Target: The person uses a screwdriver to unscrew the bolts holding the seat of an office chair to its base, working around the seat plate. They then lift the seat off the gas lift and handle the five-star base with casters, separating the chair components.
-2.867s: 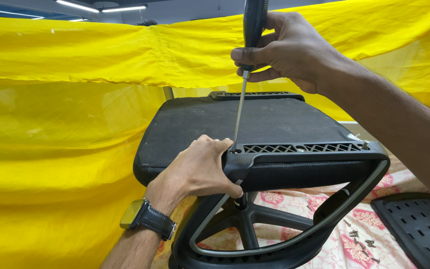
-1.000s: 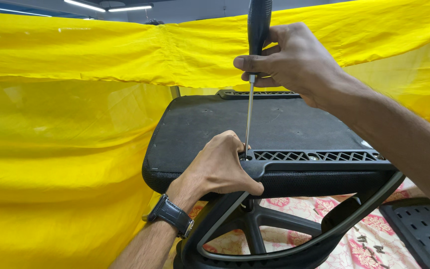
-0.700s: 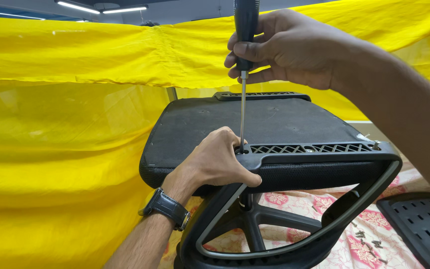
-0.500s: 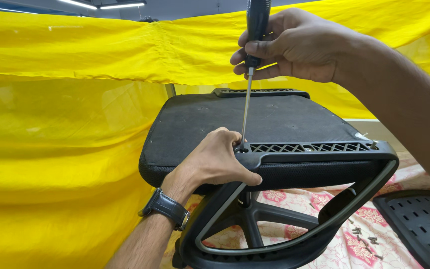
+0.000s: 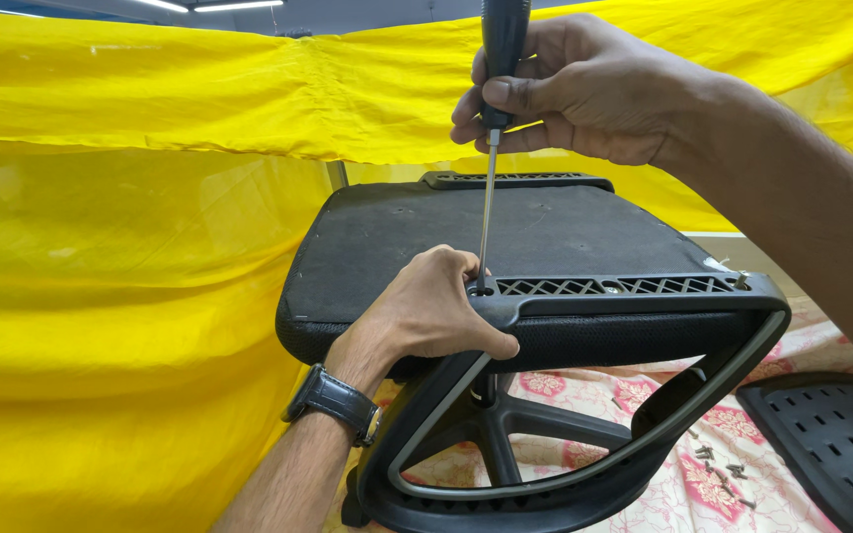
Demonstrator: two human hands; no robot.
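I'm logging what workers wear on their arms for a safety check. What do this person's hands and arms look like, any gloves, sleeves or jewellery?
Both hands are bare, without gloves. The left hand has a dark wristwatch with a black strap on its wrist; the forearm below it is uncovered. The right hand shows no rings or bands, and its forearm is bare as far as the view reaches.

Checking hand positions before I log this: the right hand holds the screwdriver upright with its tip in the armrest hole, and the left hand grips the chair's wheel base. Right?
Not quite. In the head view the left hand grips the armrest beside the hole, not the wheel base. The right hand does hold the screwdriver upright there.
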